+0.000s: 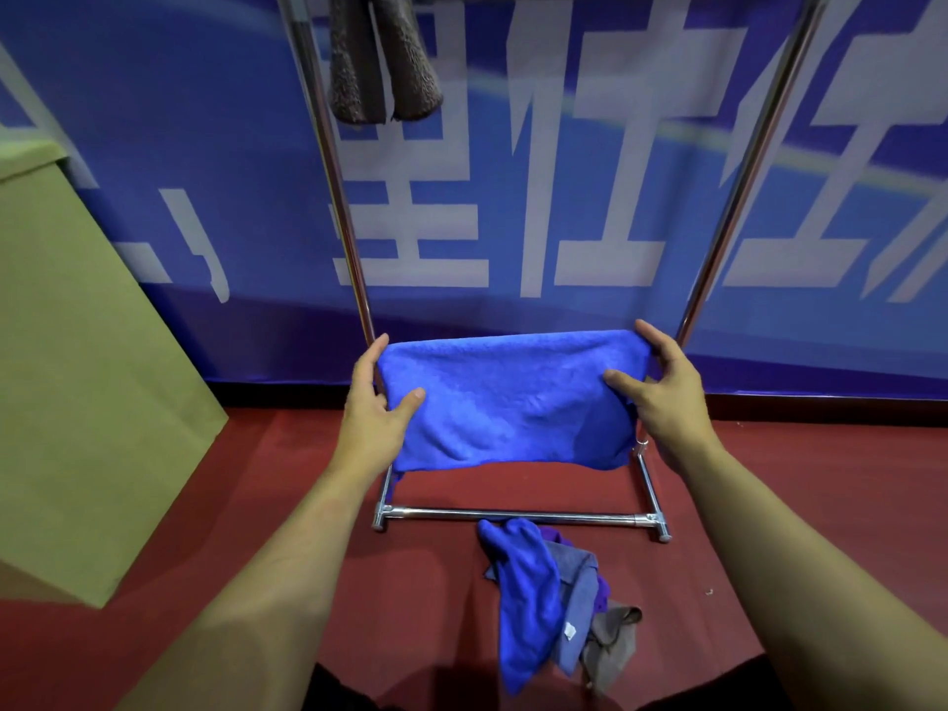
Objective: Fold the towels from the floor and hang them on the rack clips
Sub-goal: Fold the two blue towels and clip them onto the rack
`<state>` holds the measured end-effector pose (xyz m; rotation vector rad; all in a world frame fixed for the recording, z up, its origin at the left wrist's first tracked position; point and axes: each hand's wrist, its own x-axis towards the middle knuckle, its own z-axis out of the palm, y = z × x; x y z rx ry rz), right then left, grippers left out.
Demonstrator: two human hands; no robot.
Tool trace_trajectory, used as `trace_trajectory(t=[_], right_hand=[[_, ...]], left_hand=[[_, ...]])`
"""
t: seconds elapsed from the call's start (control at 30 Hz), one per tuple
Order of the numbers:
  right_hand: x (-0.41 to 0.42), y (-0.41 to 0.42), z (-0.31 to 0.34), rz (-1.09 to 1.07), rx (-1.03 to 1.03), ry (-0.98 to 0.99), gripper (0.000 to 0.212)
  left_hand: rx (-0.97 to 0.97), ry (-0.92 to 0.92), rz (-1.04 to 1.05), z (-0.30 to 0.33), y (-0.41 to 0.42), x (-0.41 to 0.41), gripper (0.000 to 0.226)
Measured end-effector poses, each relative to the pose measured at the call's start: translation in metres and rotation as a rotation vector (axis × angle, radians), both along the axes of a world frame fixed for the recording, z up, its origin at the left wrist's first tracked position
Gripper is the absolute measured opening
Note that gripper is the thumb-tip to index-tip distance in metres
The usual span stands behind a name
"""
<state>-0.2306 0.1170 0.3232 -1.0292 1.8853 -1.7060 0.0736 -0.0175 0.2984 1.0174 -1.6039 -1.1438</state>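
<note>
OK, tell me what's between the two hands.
In the head view, a folded blue towel spans the gap, with the left hand gripping one end and the right hand the other. Nothing else lies between them.

One head-worn camera looks forward and down, close over the hands point(518, 402), toward the rack point(518, 515).

The floor point(308, 505) is covered in dark red carpet and runs back to a blue banner wall. On it stands the metal rack point(518, 516), its chrome base bar resting across the carpet on small feet at each end. Just in front of that bar lies a loose heap of towels point(554, 592): a bright blue one on top, with grey, purple and brownish ones beneath and beside it. A tan cardboard box point(87, 377) sits on the floor at the left.
</note>
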Motion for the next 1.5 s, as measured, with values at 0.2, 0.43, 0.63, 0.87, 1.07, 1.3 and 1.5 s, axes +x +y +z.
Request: trace_trajectory(t=[0.2, 0.43, 0.63, 0.87, 1.07, 1.3, 1.5], right_hand=[[-0.001, 0.000, -0.003, 0.032, 0.044, 0.006, 0.079], [-0.002, 0.000, -0.006, -0.039, 0.038, -0.039, 0.078], [-0.002, -0.004, -0.011, -0.039, -0.007, -0.380, 0.079], [-0.006, -0.002, -0.017, 0.029, 0.120, -0.095, 0.040], [-0.012, -0.001, -0.018, -0.008, 0.171, -0.058, 0.022], [-0.018, 0.001, -0.020, 0.037, 0.286, 0.104, 0.022], [-0.019, 0.003, -0.028, 0.106, 0.416, 0.283, 0.014]], left_hand=[[-0.004, -0.019, -0.042, -0.004, -0.002, 0.001, 0.084], [0.054, 0.072, 0.025, -0.003, -0.001, 0.001, 0.084], [0.198, 0.113, 0.166, -0.011, -0.008, 0.002, 0.078], [0.128, 0.114, 0.154, -0.007, -0.007, 0.004, 0.041], [0.076, 0.082, 0.153, -0.005, -0.007, 0.007, 0.025], [0.066, 0.081, 0.171, -0.004, -0.008, 0.013, 0.026], [0.030, 0.048, 0.171, -0.003, -0.006, 0.015, 0.024]])
